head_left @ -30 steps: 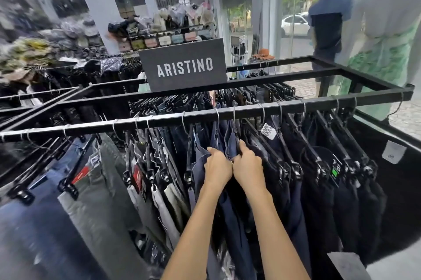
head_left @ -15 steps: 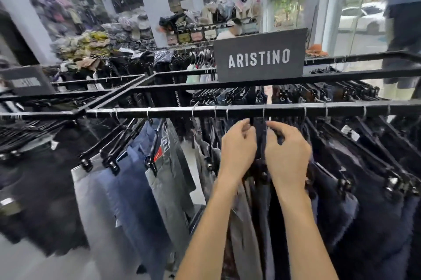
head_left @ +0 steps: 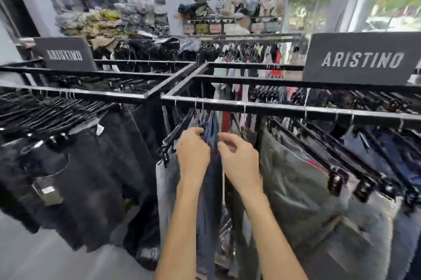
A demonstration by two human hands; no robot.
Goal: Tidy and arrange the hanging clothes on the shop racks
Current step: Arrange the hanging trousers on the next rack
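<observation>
A black rack rail [head_left: 284, 106] runs across the view with trousers on black clip hangers. A pair of blue jeans [head_left: 212, 134] hangs near the rail's left corner. My left hand [head_left: 192, 152] has its fingers closed on the jeans' top left edge. My right hand [head_left: 239, 159] is just right of the jeans with its fingers curled and apart, fingertips against the fabric. Grey jeans [head_left: 296, 188] hang to the right of my hands, and a pale grey pair [head_left: 167, 188] hangs to the left.
Dark jeans [head_left: 91, 177] fill a second rack at the left. An ARISTINO sign [head_left: 362, 60] stands on the rack at the right and a blurred one [head_left: 65, 54] at the left. Shelves of folded clothes [head_left: 102, 22] line the back wall. Grey floor [head_left: 34, 252] shows at the bottom left.
The view has swung left along the rack. My hands have gone from the dark trousers to the blue jeans by the rack's corner, and my right hand has loosened.
</observation>
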